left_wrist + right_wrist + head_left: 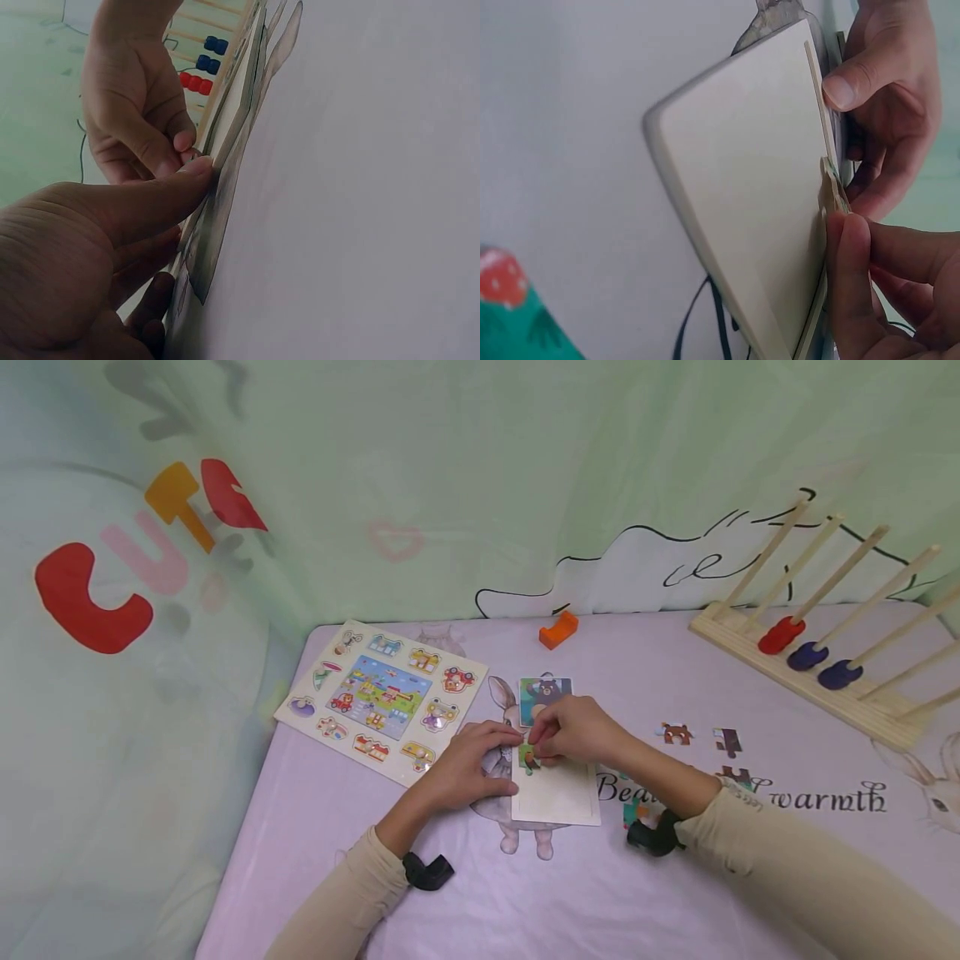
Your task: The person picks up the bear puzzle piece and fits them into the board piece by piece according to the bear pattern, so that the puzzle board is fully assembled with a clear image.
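A pale wooden puzzle tray [555, 797] lies on the table, with a green and orange puzzle piece [528, 758] at its upper left corner. My right hand [581, 731] pinches at a piece there with thumb and fingertips; the fingers partly cover it. Along the tray's left edge rests my left hand [468, 766], thumb and fingers spread and relaxed. In the right wrist view the left thumb touches the edge of the tray [742, 180], and the right fingertips [849, 225] meet at a thin piece. A bear picture card [545, 693] lies just above the tray.
Loose puzzle pieces [677, 733] lie to the right, some partly behind the right forearm. At left is a wooden vehicle puzzle board [450, 670]. An orange block [558, 631] sits at the back, and a pegged wooden rack [810, 681] with red and blue beads stands back right.
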{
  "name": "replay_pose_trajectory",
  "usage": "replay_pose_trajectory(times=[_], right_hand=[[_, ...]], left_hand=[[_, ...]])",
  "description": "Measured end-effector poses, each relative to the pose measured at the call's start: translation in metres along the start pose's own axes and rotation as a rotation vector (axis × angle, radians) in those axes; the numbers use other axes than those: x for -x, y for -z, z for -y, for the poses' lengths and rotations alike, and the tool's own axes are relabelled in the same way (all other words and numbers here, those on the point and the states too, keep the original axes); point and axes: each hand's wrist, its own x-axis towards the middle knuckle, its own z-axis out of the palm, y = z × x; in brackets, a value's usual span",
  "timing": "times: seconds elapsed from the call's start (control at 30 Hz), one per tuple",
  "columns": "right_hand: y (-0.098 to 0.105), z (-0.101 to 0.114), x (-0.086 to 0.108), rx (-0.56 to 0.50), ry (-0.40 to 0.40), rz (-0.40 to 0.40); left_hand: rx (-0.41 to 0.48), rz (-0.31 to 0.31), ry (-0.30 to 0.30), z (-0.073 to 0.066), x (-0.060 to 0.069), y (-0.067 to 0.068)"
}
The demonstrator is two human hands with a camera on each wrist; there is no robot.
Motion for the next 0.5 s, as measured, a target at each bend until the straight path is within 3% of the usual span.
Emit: replay_pose_trajectory(times=[0.5], right_hand=[[-0.0046, 0.0006, -0.0001, 0.040, 0.008, -0.070]], left_hand=[[0.003, 0.007, 0.022, -0.0024, 0.0004, 0.0001]])
